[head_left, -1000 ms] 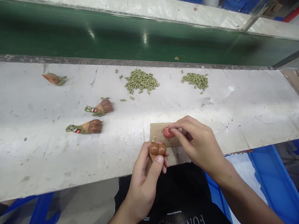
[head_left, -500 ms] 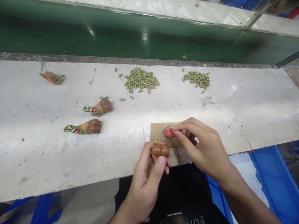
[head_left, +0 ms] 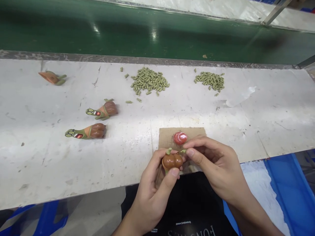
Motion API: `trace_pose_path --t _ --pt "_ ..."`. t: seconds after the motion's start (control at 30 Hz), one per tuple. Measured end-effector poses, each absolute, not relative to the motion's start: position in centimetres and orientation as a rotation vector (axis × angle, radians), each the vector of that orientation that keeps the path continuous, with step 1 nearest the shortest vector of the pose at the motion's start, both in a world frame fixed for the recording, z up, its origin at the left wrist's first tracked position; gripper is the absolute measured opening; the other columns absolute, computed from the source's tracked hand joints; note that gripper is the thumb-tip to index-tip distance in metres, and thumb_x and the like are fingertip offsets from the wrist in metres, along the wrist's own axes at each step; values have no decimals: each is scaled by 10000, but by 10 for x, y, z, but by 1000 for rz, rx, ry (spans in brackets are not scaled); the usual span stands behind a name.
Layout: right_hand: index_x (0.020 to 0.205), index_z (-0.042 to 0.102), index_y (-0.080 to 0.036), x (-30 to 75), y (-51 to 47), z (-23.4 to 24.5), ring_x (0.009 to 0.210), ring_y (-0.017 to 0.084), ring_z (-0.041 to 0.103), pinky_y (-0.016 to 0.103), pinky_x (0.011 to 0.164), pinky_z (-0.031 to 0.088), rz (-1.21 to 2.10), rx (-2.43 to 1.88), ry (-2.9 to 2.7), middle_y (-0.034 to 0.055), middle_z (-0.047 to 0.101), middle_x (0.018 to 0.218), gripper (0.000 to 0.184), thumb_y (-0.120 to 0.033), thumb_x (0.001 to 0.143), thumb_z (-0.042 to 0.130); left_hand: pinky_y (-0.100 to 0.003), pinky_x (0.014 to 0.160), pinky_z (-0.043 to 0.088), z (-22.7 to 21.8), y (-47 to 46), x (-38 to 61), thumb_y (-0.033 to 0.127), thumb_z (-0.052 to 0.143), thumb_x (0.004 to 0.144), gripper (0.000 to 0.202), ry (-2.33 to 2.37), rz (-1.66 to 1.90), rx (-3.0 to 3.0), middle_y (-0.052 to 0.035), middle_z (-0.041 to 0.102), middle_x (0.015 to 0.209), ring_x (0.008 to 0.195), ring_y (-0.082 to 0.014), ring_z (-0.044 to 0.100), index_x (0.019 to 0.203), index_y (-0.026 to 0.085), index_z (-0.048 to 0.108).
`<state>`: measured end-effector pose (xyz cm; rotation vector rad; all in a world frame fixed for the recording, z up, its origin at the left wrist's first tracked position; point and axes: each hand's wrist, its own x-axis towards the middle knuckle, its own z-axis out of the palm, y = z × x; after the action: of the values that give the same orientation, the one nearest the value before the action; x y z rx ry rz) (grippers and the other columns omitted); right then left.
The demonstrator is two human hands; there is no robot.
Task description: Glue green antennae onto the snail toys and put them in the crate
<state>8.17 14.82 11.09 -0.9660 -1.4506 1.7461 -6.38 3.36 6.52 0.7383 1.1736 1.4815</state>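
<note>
My left hand (head_left: pixel 152 193) is shut on a brown-shelled toy snail (head_left: pixel 172 161), with the thumb across its underside and its head hidden in my palm. My right hand (head_left: pixel 214 164) is at the shell's right side, its thumb and fingers pinching a small green piece (head_left: pixel 183 151). A round red cap (head_left: pixel 180 138) lies on a square of brown cardboard (head_left: pixel 167 139), just above my right fingers and not touching them. Three more toy snails with orange and green bodies (head_left: pixel 102 110) (head_left: pixel 86 131) (head_left: pixel 52 78) lie on the white table (head_left: pixel 49 164) to the left.
Two heaps of small green pellets (head_left: pixel 149 80) (head_left: pixel 210 81) lie on the table's far half. Beyond its back edge runs a green conveyor belt (head_left: pixel 147 32). A blue crate lined with white (head_left: pixel 290 196) stands below the right front edge.
My right hand has left the red cap and moved down to the toy snail. The cap stays on the cardboard. The view has tilted slightly, shifting the table upward.
</note>
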Motion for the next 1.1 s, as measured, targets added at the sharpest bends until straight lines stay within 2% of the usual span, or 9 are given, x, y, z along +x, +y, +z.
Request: trace_pose_path --t 0.23,0.4,0.53,0.67,0.83,1.0,1.1 --pt "1056 900 -305 83 149 110 778 120 836 157 765 719 1799 -928 -1454 -21 853 981 124 -201 1051 833 -148 934 586 67 32 -64 388 656 1183 152 1171 1464 768 51 703 1071 962 -92 680 1318 403 722" --pt "1064 889 -340 87 149 110 866 114 829 140 774 694 1718 -949 -1588 -44 837 1003 130 -228 1064 822 -140 941 574 68 32 -64 336 631 1193 183 1201 1446 849 53 693 1103 966 -89 673 1344 414 698" --pt "1102 866 -373 93 152 112 919 108 795 172 822 661 1588 -953 -1820 -62 821 1030 176 -224 1098 773 -157 924 559 68 33 -65 275 593 1201 249 1216 1423 981 46 660 1156 986 -95 653 1388 426 659" --pt "1115 844 -329 99 153 115 969 114 763 207 895 632 1532 -914 -1968 -49 807 1067 187 -175 1105 740 -226 955 546 61 32 -67 186 547 1182 304 1235 1421 1211 -8 635 1213 1080 -139 633 1433 344 613" --pt "1102 827 -271 108 147 113 957 122 755 207 842 615 1574 -830 -1950 -17 781 1047 179 -122 1098 727 -290 971 548 50 30 -71 47 563 1091 450 1199 1430 1480 -59 637 1200 1101 -184 623 1498 239 568" --pt "1123 830 -260 124 137 111 938 131 743 231 844 621 1559 -817 -1913 -3 763 1036 167 -123 1106 735 -323 962 595 49 22 -74 26 599 1049 607 1194 1240 1610 -74 678 1226 1083 -215 676 1575 315 503" --pt "1122 844 -229 138 127 108 960 143 745 248 884 623 1537 -817 -1928 20 772 1045 145 -117 1096 755 -302 929 608 53 13 -64 70 630 1052 577 1208 1167 1575 -71 710 1224 1042 -215 720 1549 353 556"
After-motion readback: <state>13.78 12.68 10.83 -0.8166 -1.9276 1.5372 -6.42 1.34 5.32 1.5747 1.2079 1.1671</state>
